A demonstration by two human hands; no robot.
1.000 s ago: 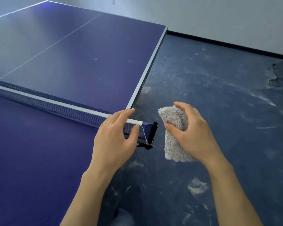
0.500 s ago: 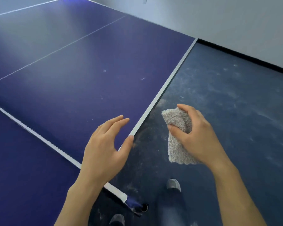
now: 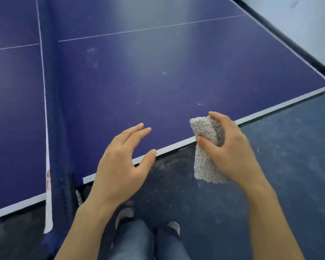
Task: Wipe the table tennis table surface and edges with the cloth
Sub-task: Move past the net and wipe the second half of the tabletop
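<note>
The right hand (image 3: 231, 152) is grasping the cloth (image 3: 204, 162), a bunched grey pile cloth, with thumb and fingers curled round its middle. The cloth is sitting at centre right of the frame, straddling the white edge (image 3: 270, 110) of the tabletop (image 3: 158, 53). Its upper end is showing over the blue surface and its lower end is hanging in front of the floor (image 3: 289, 166). Whether the cloth is touching the surface cannot be told.

The left hand (image 3: 120, 166) is released and holding nothing. It is hovering at lower centre with fingers spread and the thumb tip beside the edge; contact cannot be confirmed. The net (image 3: 53, 109) is running up the left of the frame.

Step in hand, as judged: the cloth is being positioned to begin wiping on the half right of the net. Pale specks (image 3: 164, 73) are showing on this half, so it is likely awaiting wiping.

The next move is calling for lowering the cloth flat onto the surface near the edge, applying even pressure, and sweeping in overlapping passes. The edge band will need the cloth folded over the rim.
</note>
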